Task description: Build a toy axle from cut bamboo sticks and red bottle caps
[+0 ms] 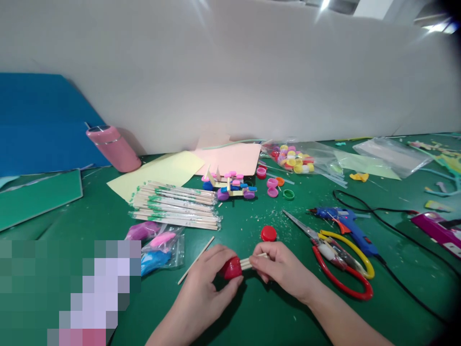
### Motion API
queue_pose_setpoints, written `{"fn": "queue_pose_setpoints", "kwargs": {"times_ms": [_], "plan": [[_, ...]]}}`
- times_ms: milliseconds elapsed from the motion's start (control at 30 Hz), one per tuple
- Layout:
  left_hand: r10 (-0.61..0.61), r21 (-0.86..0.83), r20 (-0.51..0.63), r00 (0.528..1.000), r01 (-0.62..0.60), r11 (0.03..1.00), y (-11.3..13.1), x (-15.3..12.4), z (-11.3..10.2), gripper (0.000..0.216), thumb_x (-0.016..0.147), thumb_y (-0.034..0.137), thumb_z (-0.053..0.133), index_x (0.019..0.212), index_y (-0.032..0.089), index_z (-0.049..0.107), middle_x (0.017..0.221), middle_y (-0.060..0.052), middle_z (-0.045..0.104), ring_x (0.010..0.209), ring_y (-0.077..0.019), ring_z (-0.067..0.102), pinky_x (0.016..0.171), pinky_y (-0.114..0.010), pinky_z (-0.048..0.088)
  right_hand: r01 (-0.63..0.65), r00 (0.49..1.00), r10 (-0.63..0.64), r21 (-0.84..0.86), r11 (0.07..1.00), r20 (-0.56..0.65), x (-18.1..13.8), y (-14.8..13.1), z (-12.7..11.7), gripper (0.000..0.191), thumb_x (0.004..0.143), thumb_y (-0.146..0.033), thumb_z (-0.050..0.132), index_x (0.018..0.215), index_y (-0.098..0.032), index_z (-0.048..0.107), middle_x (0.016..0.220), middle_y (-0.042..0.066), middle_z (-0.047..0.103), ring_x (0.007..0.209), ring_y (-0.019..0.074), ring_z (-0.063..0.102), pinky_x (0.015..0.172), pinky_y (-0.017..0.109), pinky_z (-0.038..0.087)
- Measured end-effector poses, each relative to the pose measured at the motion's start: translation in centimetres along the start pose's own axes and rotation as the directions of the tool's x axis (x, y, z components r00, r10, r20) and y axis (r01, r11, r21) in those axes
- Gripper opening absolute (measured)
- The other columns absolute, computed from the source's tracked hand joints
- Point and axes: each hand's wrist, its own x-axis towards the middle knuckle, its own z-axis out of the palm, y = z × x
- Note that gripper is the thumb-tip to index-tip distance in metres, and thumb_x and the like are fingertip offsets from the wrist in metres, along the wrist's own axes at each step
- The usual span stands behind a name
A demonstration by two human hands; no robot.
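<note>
My left hand (212, 276) is closed around a red plastic bottle cap (231, 268), gripped between thumb and fingers. My right hand (279, 264) pinches several short wooden sticks (246, 264); their left ends meet the cap, though I cannot tell if they go inside it. Just beyond my right hand, another red cap (268, 233) lies on the green tabletop. One loose thin stick (196, 259) rests beside my left hand.
Wrapped wooden sticks (176, 204), bagged clay (158, 245) and small stick-and-cap models (230, 186) lie ahead. Large scissors (342, 259) and a blue glue gun (345, 221) with its cord are at right. A pink bottle (115, 149) stands back left. Pixels hide the lower left.
</note>
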Motion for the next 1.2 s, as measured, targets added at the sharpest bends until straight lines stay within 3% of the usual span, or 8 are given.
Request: {"fn": "queue_pose_setpoints", "kwargs": {"times_ms": [700,1200], "plan": [[0.029,-0.01,-0.03,0.999,-0.029,1.0,-0.04,0.0,-0.04,0.012,0.075,0.016,0.053,0.085,0.019,0.058,0.079,-0.004,0.061,0.074,-0.0174,0.058,0.067,-0.029,0.049,0.023,1.0,-0.024,-0.049,0.999,-0.013,0.02,-0.02,0.2,0.029,0.079,-0.04,0.05,0.063,-0.017,0.047,0.047,-0.006,0.043,0.044,0.0072,0.035,0.045,0.019,0.026],[0.035,0.009,-0.044,0.998,-0.035,0.999,-0.27,-0.03,0.12,0.013,0.074,0.016,0.055,0.086,0.019,0.058,0.08,-0.003,0.062,0.076,-0.017,0.059,0.069,-0.028,0.049,0.025,1.0,-0.026,-0.056,0.998,-0.014,-0.07,-0.05,0.21,0.028,0.079,-0.039,0.05,0.063,-0.017,0.046,0.047,-0.006,0.043,0.044,0.0076,0.035,0.045,0.02,0.025]]}}
